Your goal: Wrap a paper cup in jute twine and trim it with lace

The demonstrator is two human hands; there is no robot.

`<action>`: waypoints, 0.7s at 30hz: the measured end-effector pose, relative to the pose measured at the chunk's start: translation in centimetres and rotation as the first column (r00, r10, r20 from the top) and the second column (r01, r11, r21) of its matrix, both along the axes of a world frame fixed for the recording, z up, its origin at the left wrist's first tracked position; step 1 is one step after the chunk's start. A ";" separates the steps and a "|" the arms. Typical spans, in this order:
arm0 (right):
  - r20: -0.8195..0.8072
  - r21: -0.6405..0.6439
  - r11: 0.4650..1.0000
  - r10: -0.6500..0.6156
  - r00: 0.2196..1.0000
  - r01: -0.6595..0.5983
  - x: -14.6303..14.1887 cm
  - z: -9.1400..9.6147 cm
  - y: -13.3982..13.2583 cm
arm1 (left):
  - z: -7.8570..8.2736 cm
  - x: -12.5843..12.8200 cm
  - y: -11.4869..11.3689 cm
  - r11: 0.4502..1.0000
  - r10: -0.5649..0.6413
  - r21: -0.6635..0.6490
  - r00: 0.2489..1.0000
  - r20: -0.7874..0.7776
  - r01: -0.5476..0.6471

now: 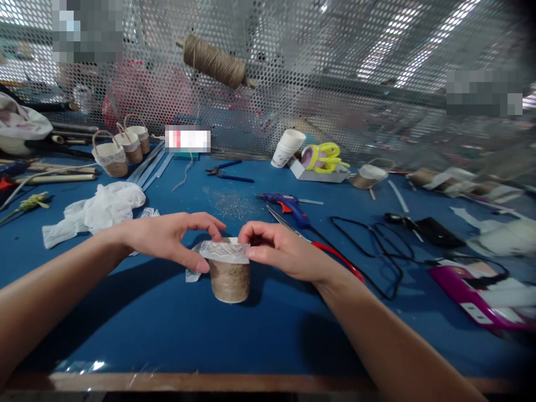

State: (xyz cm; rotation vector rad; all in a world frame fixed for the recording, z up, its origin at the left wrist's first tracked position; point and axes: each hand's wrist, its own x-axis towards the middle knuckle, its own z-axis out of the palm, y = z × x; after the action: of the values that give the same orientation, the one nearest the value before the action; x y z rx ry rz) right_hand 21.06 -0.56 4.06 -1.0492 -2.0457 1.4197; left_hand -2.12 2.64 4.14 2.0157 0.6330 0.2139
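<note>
A small twine-wrapped cup (229,279) stands upright on the blue table (167,329) in front of me. A band of white lace (225,252) runs round its rim, with a loose end hanging to the left. My left hand (167,237) pinches the lace at the cup's left rim, thumb low and fingers curled over the top. My right hand (280,248) presses the lace against the right rim with thumb and fingertips. Both hands are closed on the lace and cup.
A blue glue gun (291,205) and red-handled scissors (335,254) lie just behind my right hand. A black cord (377,245) loops at right. White lace fabric (98,209) lies left. Finished little baskets (121,148), stacked paper cups (287,146), pliers (228,172) and a hanging twine spool (215,61) are further back.
</note>
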 end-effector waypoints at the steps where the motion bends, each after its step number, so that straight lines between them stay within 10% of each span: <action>1: 0.006 0.008 1.000 0.003 1.000 -0.003 0.0 0.0 -0.1 | -0.1 0.2 -0.2 1.000 0.005 -0.025 1.000 0.021 -0.004; 12: -0.049 0.166 0.943 -0.284 0.957 0.288 -0.1 -0.1 -0.1 | -0.9 1.1 -0.5 0.980 0.136 -0.163 0.981 0.136 -0.113; 21: 0.009 0.120 0.958 -0.264 0.964 0.261 -0.5 -0.2 -0.2 | -1.3 1.2 -0.5 0.989 0.128 -0.091 0.982 0.137 -0.116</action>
State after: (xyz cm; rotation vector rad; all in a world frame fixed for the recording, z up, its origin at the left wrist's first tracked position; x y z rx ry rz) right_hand 20.57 -0.76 3.88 -1.2398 -1.8973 1.1430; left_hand -0.96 2.18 2.87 1.8653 0.6643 0.3951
